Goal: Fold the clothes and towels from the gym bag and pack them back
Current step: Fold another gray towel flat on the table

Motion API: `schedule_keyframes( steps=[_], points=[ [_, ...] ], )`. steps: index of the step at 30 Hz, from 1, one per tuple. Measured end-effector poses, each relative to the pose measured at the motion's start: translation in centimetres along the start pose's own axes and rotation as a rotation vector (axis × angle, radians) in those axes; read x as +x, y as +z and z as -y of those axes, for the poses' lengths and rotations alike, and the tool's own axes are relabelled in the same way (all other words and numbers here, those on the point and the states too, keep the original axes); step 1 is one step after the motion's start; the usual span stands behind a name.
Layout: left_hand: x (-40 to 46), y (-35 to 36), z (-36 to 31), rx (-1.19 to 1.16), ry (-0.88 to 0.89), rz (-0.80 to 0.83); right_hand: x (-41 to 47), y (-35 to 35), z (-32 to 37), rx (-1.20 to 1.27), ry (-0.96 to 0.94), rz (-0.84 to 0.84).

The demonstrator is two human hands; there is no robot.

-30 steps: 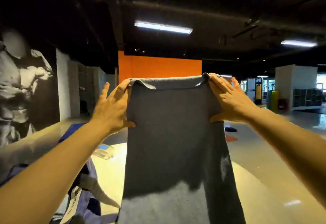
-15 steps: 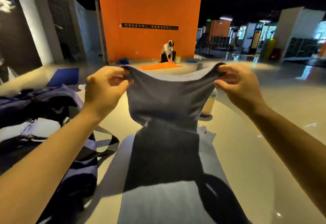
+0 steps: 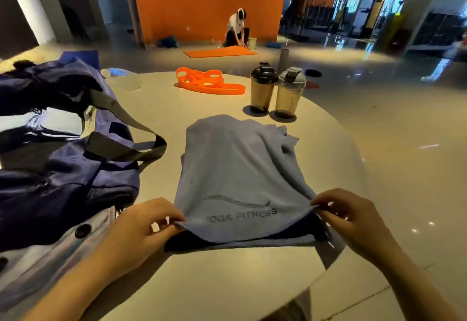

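Over table (image 3: 227,282): both hands' grip on towel (image 3: 237,169)

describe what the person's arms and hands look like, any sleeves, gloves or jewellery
Both forearms are bare as far as the frame shows, with no sleeve in view. The left hand and right hand wear no gloves, and no rings, watch or wristband show. Fingernails look short and plain.

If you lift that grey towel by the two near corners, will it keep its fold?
Probably not. The grey towel looks floppy: it sags between the left hand and right hand and rumples at its far edge. It seems light, lifted by pinches alone. On the glossy table it may slide.
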State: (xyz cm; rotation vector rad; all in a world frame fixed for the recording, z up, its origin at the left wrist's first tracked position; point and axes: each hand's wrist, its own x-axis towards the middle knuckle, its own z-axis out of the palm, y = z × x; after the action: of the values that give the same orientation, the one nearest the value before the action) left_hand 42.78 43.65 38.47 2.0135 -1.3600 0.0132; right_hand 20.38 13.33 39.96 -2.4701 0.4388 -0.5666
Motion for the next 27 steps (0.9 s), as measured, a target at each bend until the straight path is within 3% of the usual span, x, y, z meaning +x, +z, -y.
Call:
schedule_keyframes(
  steps=[2, 6, 10, 14, 17, 23, 27],
  points=[
    [-0.5, 0.4, 0.8, 0.171, 0.114, 0.026, -0.7, 0.7, -0.6, -0.09, 0.007, 0.058],
    [-0.7, 0.4, 0.8, 0.262, 0.264, 0.023, -1.5, 0.5, -0.4, -0.151, -0.062, 0.08],
    [-1.3, 0.3, 0.7, 0.077, 0.173, 0.013, -2.3, -0.4, -0.3, -0.162, -0.161, -0.106],
    [-1.8, 0.7, 0.8, 0.169, 0.227, 0.109, -3.1, -0.4, -1.2, -0.311, -0.327, 0.033],
    [-2.1, 0.8, 0.5, 0.185, 0.174, 0.162, -3.8, 0.1, -2.0, -0.299, -0.291, 0.126],
    [-1.5, 1.1, 0.2, 0.286, 0.235, 0.132, -2.4, 1.3, -2.5, -0.388, -0.29, 0.064],
    [-1.4, 1.1, -0.1, 0.223, 0.183, 0.134, -1.6, 1.2, -2.0, -0.121, 0.03, 0.089]
  ],
)
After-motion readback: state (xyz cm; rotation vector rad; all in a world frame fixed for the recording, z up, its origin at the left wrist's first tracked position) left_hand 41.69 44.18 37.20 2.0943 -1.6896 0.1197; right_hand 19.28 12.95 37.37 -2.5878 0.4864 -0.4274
